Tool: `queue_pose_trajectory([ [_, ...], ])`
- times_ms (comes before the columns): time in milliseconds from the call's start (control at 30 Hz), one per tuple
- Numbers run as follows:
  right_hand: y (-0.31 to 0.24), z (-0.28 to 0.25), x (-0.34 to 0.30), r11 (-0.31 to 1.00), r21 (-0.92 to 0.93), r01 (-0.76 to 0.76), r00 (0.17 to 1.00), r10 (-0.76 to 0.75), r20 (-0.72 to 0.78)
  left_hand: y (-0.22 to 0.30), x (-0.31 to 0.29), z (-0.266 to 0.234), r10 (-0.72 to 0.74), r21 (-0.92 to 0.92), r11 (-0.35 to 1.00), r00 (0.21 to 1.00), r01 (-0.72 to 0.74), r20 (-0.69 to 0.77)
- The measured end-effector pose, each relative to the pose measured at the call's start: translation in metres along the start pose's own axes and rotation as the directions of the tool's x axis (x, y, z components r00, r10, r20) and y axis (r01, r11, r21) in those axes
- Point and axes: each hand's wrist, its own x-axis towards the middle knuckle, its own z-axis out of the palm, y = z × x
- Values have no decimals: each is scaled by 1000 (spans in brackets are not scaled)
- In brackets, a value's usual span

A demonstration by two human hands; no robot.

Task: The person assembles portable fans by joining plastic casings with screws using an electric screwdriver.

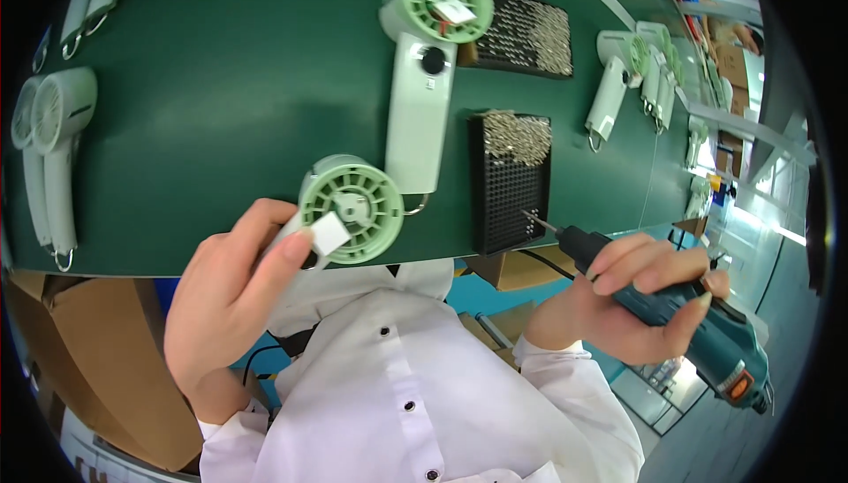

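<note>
My left hand (pixel 231 280) is closed round the handle of a pale green handheld fan (pixel 375 218) at the table's near edge. The fan's round slotted head faces up, with a small white square piece (pixel 330 233) by my thumb. My right hand (pixel 649 293) grips a dark teal electric screwdriver (pixel 707 328). Its thin bit points left, with the tip at the lower right of a black screw tray (pixel 512 196), where a few screws sit in the holes; whether it touches one I cannot tell. Beyond my left hand lies a second fan (pixel 422 103), its head away from me.
Another black screw tray (pixel 523 30) lies at the back. More fans (pixel 64 121) rest at the left, others (pixel 614 85) at the right, and several metal loops line the far edge. Cardboard boxes (pixel 119 359) stand below the green table (pixel 221 121).
</note>
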Motion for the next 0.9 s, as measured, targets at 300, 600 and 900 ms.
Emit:
queue_pose_trajectory([
  [300, 13, -34, -19, 965, -207, -159, 966, 110, -233, 10, 10, 15, -153, -60, 987, 986, 150, -61],
  [600, 19, -42, -20, 959, -204, -195, 964, 148, -222, 2, 9, 13, -103, -123, 987, 994, 99, -26],
  [900, 17, -29, -20, 950, -258, -177, 966, 118, -228, -2, 15, 10, -91, -173, 981, 996, 88, -10],
])
